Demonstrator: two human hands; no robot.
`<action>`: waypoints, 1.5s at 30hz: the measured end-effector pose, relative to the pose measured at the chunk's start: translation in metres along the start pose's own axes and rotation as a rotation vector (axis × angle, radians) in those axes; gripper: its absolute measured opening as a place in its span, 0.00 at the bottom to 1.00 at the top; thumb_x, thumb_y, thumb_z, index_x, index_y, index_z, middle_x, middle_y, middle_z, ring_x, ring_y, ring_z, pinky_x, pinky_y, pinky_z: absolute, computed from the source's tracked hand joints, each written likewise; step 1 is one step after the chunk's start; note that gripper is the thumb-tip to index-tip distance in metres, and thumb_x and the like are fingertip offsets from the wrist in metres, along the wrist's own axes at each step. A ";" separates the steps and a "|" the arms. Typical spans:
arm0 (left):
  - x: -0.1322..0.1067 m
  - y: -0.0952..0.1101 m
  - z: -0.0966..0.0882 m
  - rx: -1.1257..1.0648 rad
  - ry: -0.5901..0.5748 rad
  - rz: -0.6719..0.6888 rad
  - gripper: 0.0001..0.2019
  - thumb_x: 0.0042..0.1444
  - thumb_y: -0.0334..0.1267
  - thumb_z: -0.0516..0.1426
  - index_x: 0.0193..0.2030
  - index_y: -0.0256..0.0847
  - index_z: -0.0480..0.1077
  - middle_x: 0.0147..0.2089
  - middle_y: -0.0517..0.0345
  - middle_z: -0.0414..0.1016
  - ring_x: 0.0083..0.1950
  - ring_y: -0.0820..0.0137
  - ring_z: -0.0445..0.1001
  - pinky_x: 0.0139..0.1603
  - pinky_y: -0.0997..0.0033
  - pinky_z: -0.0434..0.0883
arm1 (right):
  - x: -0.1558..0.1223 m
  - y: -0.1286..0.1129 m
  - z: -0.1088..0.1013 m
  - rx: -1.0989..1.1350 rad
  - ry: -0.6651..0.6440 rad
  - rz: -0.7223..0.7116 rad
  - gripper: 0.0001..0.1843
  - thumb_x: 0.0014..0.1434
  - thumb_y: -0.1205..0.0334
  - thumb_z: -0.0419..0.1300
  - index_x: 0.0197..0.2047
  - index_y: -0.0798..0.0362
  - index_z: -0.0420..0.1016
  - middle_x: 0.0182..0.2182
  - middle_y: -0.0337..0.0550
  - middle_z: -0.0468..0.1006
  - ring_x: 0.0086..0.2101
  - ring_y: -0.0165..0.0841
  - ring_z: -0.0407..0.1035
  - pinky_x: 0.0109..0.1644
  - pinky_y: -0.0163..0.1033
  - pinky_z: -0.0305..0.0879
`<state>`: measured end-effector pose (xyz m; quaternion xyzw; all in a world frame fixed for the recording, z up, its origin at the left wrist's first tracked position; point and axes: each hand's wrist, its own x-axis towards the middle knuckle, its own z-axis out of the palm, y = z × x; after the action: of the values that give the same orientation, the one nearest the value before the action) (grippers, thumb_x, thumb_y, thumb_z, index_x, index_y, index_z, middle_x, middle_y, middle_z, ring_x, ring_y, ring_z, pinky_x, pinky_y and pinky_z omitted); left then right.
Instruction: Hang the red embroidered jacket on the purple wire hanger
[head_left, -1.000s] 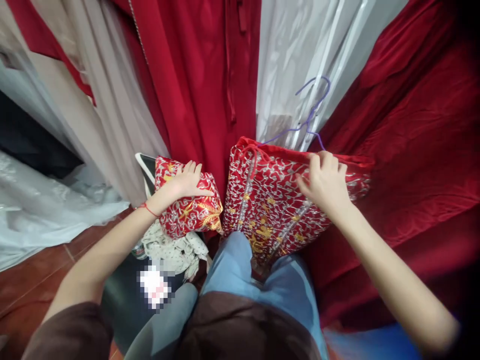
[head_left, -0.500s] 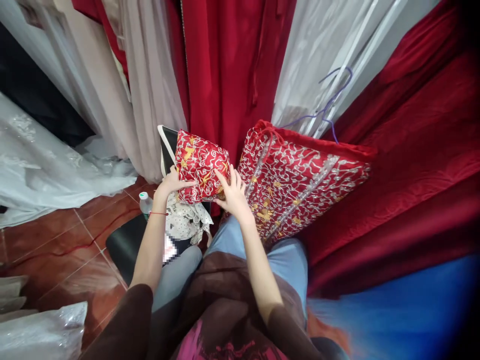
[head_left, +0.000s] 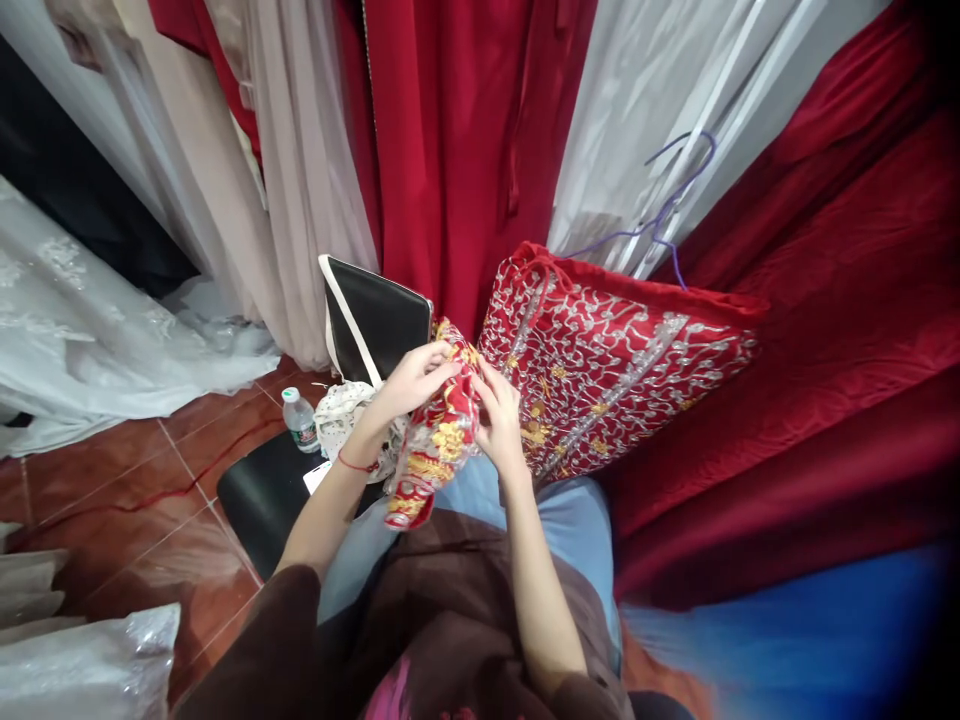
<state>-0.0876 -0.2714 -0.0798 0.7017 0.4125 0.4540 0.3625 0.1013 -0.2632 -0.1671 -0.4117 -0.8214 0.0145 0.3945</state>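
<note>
My left hand [head_left: 409, 382] and my right hand [head_left: 500, 418] both grip a small folded piece of red cloth with gold and silver embroidery [head_left: 435, 445], held upright over my lap. It hangs down between the two hands. A larger folded red embroidered garment [head_left: 611, 365] lies just right of my right hand, resting on my knee and on red velvet. A purple wire hanger [head_left: 660, 215] sticks out behind it.
Red, beige and white garments [head_left: 450, 130] hang in front. A black chair [head_left: 375, 320] holds white spotted cloth [head_left: 341, 410]; a small water bottle [head_left: 301, 420] stands beside it. Red velvet [head_left: 840, 330] spreads on the right, white gowns [head_left: 90, 330] on the tiled floor at left.
The small cloth bundle was lifted off the chair and turned on edge over my lap. My right hand left the large garment and joined the left on the small piece.
</note>
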 end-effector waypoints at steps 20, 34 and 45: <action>-0.019 -0.045 0.134 0.638 -0.229 0.140 0.62 0.45 0.66 0.64 0.74 0.27 0.40 0.75 0.21 0.43 0.77 0.41 0.42 0.73 0.38 0.44 | -0.054 0.078 -0.084 -0.069 0.882 0.777 0.09 0.56 0.55 0.53 0.30 0.51 0.67 0.26 0.44 0.74 0.27 0.36 0.66 0.36 0.39 0.65; 0.016 -0.054 0.066 0.444 0.283 0.162 0.11 0.61 0.45 0.58 0.45 0.42 0.67 0.33 0.61 0.78 0.28 0.72 0.73 0.33 0.75 0.66 | -0.060 0.091 -0.084 0.170 0.587 0.510 0.21 0.56 0.55 0.56 0.51 0.52 0.71 0.45 0.49 0.80 0.42 0.40 0.75 0.49 0.45 0.71; 0.080 -0.055 0.061 0.436 0.153 0.112 0.21 0.58 0.53 0.62 0.49 0.40 0.72 0.46 0.49 0.82 0.47 0.57 0.82 0.48 0.66 0.74 | 0.036 0.078 -0.073 0.157 -0.276 0.212 0.28 0.61 0.54 0.54 0.63 0.54 0.67 0.58 0.54 0.74 0.55 0.45 0.70 0.61 0.52 0.66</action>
<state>-0.0241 -0.1857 -0.1215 0.7486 0.4877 0.4254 0.1443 0.1886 -0.2086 -0.1213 -0.4579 -0.8161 0.1762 0.3052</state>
